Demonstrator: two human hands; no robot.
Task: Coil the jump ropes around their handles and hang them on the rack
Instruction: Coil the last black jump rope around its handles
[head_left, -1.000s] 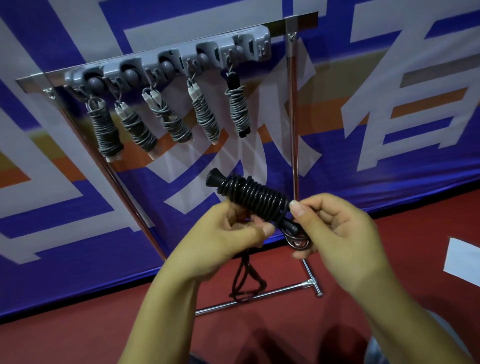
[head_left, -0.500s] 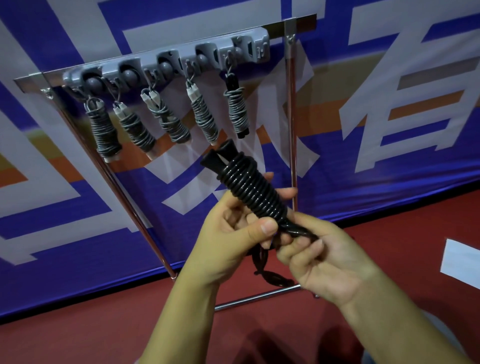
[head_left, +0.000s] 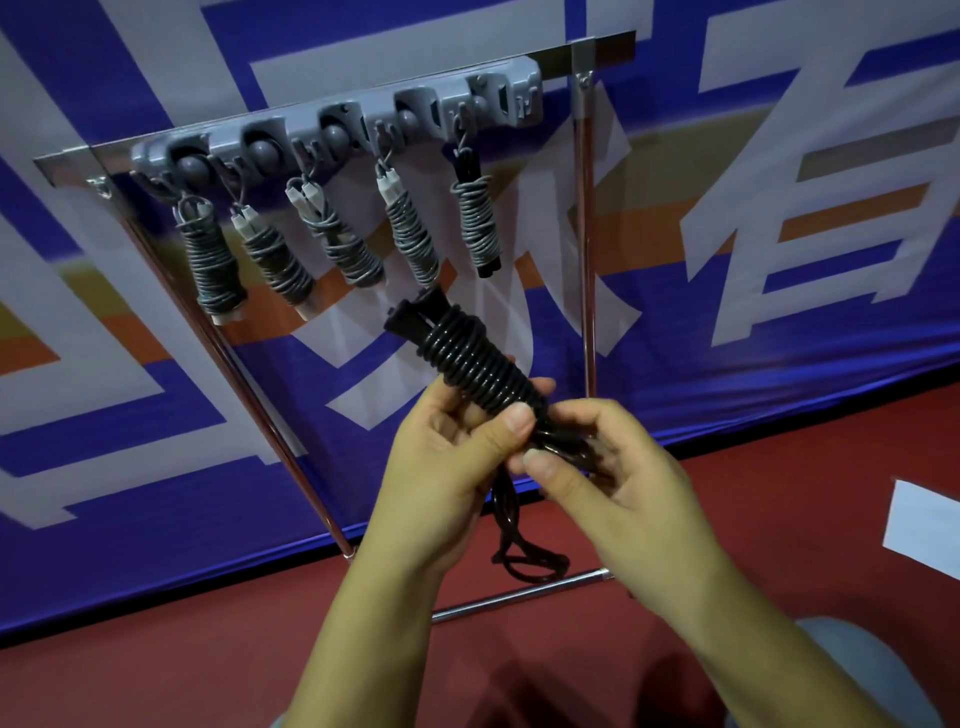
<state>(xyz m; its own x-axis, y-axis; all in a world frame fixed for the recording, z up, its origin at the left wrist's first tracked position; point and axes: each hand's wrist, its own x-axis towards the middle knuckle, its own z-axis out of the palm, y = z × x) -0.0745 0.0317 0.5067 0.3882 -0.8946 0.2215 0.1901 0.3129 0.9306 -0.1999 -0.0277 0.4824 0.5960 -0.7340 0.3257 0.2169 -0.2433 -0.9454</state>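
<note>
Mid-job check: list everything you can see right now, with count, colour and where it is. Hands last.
hanging coiled ropes: five, grey cord wound on handles, hooked in a row under the holder.
black jump rope: one, black, mostly coiled round its handles, held in front of the rack; a loose loop dangles below the hands.
hook holder: one, grey, along the top bar.
rack: one, chrome frame, standing on the floor.
banner: one, blue, white and orange, behind the rack.
floor: red.
paper: one, white, right edge on the floor.
left hand: grips the coil.
right hand: pinches the rope at the coil's lower end.
</note>
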